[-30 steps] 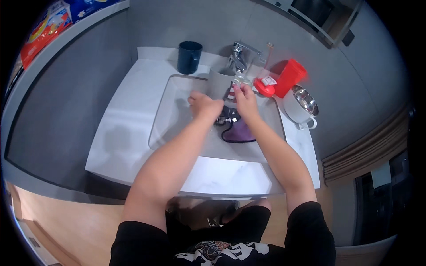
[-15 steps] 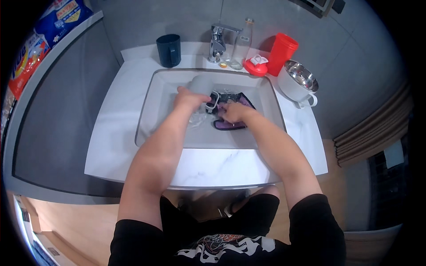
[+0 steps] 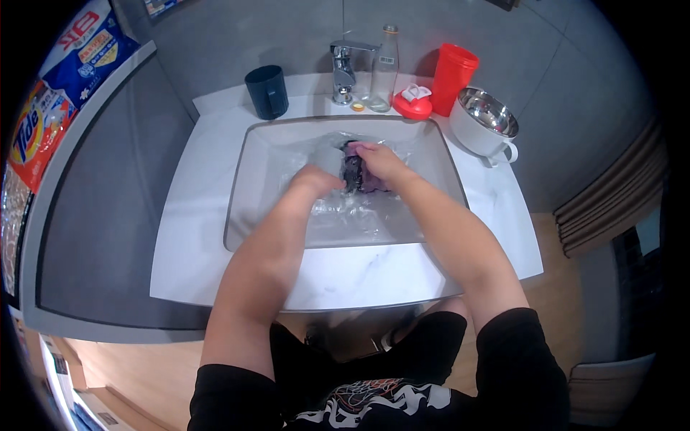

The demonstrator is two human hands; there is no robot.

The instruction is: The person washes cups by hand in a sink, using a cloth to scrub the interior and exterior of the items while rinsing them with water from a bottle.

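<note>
In the sink [image 3: 277,226], water is splashed and rippling around both hands. A pale grey cylindrical container [image 3: 327,154], blurred, juts out beyond my left hand [image 3: 318,181]; the fingers are closed at its near end and partly hidden. My right hand [image 3: 382,165] grips a purple cloth [image 3: 372,181] with black edging. The cloth is bunched against the right side of the container, and a dark part of it shows between the two hands. Water and blur hide where the container and cloth meet.
Behind the sink stand a dark mug [image 3: 267,93], a chrome faucet [image 3: 343,75], a clear glass bottle [image 3: 384,72], a red lid [image 3: 412,105] and a red tumbler [image 3: 454,80]. A white steel-lined cup [image 3: 483,128] sits at right. Detergent bags [image 3: 86,54] lie along the left ledge.
The purple cloth, spread flatter before, is now bunched against the container. My right hand has moved up and my left hand slightly nearer. The water is more stirred; the view has shifted slightly.
</note>
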